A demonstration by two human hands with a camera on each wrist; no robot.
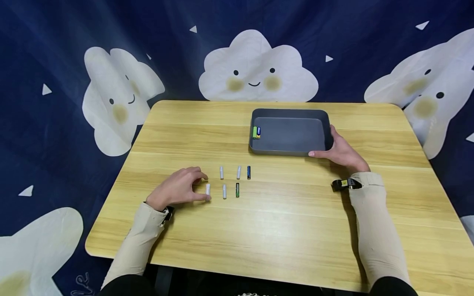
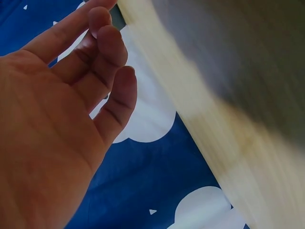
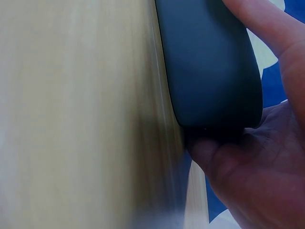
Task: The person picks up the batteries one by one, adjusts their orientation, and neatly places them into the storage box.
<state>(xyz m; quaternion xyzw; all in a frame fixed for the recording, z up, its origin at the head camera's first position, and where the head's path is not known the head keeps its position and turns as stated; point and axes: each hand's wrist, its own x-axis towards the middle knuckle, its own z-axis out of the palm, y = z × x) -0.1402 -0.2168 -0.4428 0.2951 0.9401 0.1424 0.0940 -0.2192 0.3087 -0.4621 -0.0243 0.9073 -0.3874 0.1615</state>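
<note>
On the wooden table, my left hand [image 1: 179, 187] is beside a white battery [image 1: 208, 189]. The thumb tip is right at its near end, and the index finger is bent just past its far end. In the left wrist view the fingers [image 2: 112, 52] are loosely bent and no battery shows. To the right lie more white batteries [image 1: 224, 191], a blue battery [image 1: 249, 172] and a dark green battery [image 1: 237, 190]. My right hand [image 1: 342, 152] grips the grey tray [image 1: 292, 153] at its near right corner, thumb along the front wall, fingers around the right side.
Inside the tray, at its left wall, a green battery [image 1: 254, 132] and a blue-and-gold battery [image 1: 258, 132] lie side by side. The tray sits near the table's back edge. Behind the table [image 1: 281, 230] hangs a dark blue curtain [image 1: 177, 61] with white clouds.
</note>
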